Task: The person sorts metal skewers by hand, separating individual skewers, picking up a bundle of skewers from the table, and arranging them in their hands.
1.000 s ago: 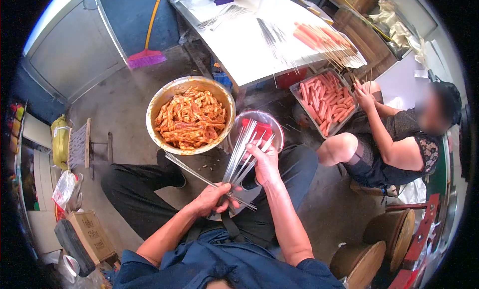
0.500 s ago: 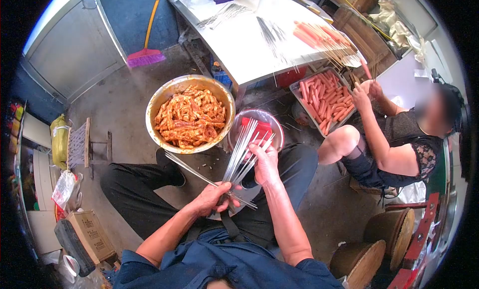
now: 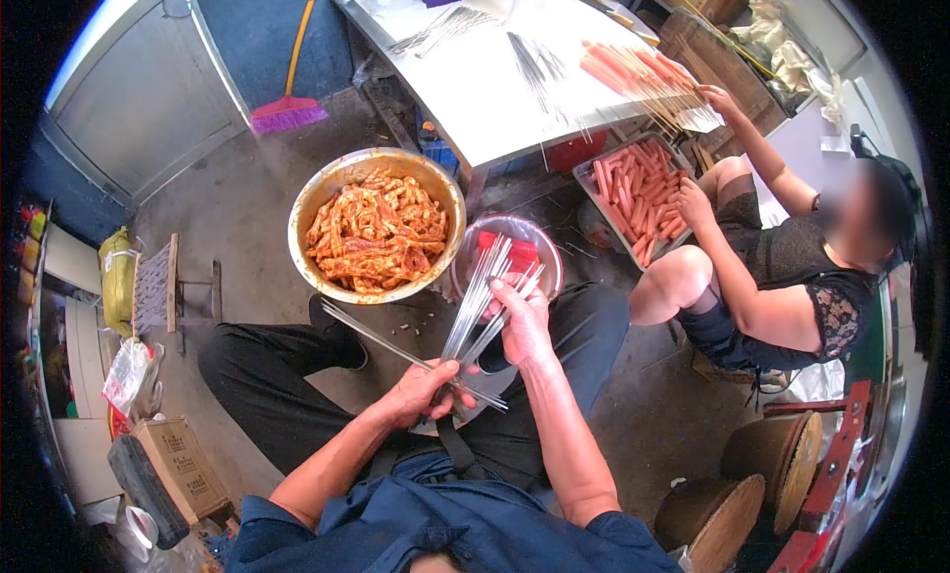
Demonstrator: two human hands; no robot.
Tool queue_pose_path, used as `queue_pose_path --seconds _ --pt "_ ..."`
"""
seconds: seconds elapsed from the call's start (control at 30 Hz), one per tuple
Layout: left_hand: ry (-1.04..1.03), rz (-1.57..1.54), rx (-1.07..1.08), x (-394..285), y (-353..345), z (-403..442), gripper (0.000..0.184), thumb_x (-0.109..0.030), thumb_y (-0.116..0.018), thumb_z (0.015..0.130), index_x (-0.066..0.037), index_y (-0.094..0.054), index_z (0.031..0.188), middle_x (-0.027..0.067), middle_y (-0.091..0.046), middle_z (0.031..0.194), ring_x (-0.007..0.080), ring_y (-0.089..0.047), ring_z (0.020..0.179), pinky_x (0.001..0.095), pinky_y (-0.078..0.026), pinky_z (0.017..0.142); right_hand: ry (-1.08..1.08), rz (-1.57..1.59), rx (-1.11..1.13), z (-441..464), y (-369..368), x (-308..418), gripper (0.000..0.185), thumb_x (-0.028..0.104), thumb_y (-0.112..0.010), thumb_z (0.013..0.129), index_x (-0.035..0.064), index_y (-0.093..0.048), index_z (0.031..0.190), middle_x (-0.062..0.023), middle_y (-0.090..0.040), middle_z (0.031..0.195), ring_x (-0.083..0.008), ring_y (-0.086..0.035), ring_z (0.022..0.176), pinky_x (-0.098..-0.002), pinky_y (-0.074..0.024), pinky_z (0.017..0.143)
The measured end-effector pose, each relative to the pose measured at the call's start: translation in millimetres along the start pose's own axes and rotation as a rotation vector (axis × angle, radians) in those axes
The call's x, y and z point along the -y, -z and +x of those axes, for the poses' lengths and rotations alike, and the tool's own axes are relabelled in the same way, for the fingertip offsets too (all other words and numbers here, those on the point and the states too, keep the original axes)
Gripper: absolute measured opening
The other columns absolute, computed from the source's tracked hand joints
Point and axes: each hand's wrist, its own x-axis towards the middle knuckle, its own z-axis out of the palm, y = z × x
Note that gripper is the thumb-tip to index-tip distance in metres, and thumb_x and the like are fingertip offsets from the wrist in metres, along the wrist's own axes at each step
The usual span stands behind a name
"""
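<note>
A fanned bundle of thin metal skewers (image 3: 473, 304) stands between my hands above my lap. My left hand (image 3: 424, 393) is closed round their lower ends and also grips a few skewers (image 3: 371, 334) that slant to the upper left. Higher up, my right hand (image 3: 522, 318) is closed on the right side of the bundle, thumb pressed against the skewers. Beyond them is a round tub (image 3: 552, 266) with a red packet (image 3: 529, 251) in it. A large metal bowl (image 3: 297, 232) of sauced meat strips (image 3: 376, 232) stands ahead, left of the tub.
At the right a seated co-worker (image 3: 762, 266) has one hand at a tray of sausages (image 3: 641, 197). A white table (image 3: 465, 98) bears loose skewers (image 3: 537, 63) and skewered sausages (image 3: 633, 70). A broom (image 3: 287, 113), a cardboard box (image 3: 181, 467) and round wooden blocks (image 3: 711, 524) stand around.
My hands and the skewers have barely shifted. The co-worker has lowered one hand to the sausage tray and stretched the other to the skewered sausages on the table.
</note>
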Motion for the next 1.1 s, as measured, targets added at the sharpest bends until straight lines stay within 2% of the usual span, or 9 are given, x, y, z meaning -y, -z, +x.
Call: queue_pose_path --seconds 0.33,0.77,1.1 --pt "-0.014 0.023 -0.005 1.5 -0.3 0.7 0.046 -0.041 -0.043 0.094 -0.003 -0.055 0.117 0.0143 -0.066 0.077 0.0107 -0.043 0.040 0.0235 -0.033 0.038 0.011 0.000 -0.011 2.4 1.8 -1.1 0.008 0.004 -0.067 0.079 0.0061 -0.061 0.085 -0.0029 -0.063 0.075 -0.0089 -0.054 0.055 -0.0226 -0.0468 0.052" --pt "-0.027 0.010 -0.002 0.7 -0.7 2.3 0.048 -0.041 -0.041 0.095 -0.003 -0.053 0.121 0.0141 -0.066 0.078 0.0099 -0.042 0.039 0.0225 -0.032 0.038 0.041 -0.021 -0.032 2.2 1.7 1.5 0.008 0.006 -0.066 0.079 0.0051 -0.062 0.085 -0.0026 -0.063 0.074 -0.0096 -0.053 0.055 -0.0242 -0.0469 0.054" --pt "-0.024 0.029 -0.005 -0.6 -1.2 1.2 0.047 -0.040 -0.041 0.095 -0.004 -0.053 0.122 0.0118 -0.065 0.077 0.0094 -0.043 0.040 0.0226 -0.032 0.037 0.009 0.021 -0.006 9.1 5.3 1.4 0.006 0.005 -0.064 0.078 0.0082 -0.061 0.082 0.0006 -0.061 0.073 -0.0077 -0.051 0.057 -0.0242 -0.0469 0.056"
